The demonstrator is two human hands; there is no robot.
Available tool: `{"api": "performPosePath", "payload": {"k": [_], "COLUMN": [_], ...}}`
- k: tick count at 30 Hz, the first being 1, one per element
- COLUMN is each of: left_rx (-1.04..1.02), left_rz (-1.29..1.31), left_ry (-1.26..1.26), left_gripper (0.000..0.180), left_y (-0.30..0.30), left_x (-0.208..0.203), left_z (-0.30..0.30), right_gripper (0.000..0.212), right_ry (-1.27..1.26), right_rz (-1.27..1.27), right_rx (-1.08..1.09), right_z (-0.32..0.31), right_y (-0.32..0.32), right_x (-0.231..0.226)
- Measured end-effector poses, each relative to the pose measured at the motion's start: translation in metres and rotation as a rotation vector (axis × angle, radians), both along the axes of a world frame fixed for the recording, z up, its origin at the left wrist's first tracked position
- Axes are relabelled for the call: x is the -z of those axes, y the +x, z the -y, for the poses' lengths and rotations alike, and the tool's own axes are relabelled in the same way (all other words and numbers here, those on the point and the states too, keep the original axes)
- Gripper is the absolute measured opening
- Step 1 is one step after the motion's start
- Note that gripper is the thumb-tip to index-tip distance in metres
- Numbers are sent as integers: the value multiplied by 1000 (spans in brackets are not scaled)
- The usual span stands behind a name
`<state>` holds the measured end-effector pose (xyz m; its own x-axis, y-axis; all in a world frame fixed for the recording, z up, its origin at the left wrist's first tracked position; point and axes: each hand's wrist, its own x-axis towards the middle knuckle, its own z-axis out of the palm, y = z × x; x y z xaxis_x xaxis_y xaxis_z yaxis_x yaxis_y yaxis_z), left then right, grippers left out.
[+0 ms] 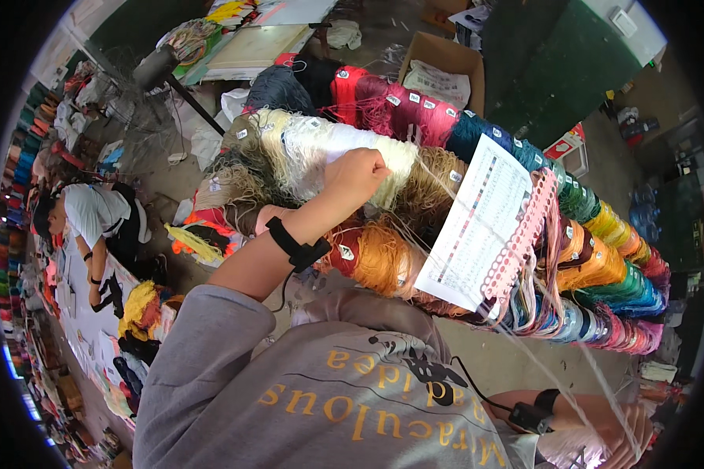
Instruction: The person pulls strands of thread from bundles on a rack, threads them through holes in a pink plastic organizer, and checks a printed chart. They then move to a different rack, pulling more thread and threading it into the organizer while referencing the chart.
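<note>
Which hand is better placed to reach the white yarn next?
Probably your left: the left hand is over the white yarn, while the right hand is well away at the lower right, with pale strands running to it.

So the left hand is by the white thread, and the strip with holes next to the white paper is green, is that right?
Not quite: the strip with holes is pink, not green, as the head view shows. The rest is right: the left hand is by the white thread, and the strip is next to the white paper.
</note>
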<state>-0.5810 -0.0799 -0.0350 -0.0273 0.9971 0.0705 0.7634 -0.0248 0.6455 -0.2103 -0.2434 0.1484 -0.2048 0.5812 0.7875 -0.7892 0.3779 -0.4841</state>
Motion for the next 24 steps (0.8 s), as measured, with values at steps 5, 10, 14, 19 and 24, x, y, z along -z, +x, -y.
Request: {"api": "performPosePath", "payload": {"k": [5, 10, 14, 19, 24], "left_rx": [-51, -1, -10, 141, 432], "left_rz": [38, 220, 1097, 1303, 1041], "left_ry": [73, 121, -415, -526, -387], "left_gripper": [13, 14, 12, 25, 56], "left_y": [-3, -17, -16, 0, 29], "left_x": [3, 6, -24, -48, -84], "left_z": [6, 11, 30, 66, 99], "right_gripper": [15, 16, 15, 15, 19], "right_ry": [-181, -520, -610, -902, -1138], "right_rz": [166, 332, 319, 446, 530], "right_rx": [447, 664, 530, 273, 13], "right_z": [2, -20, -37, -58, -67], "right_y": [14, 8, -17, -65, -116], "right_x": [11, 31, 49, 89, 107]}}
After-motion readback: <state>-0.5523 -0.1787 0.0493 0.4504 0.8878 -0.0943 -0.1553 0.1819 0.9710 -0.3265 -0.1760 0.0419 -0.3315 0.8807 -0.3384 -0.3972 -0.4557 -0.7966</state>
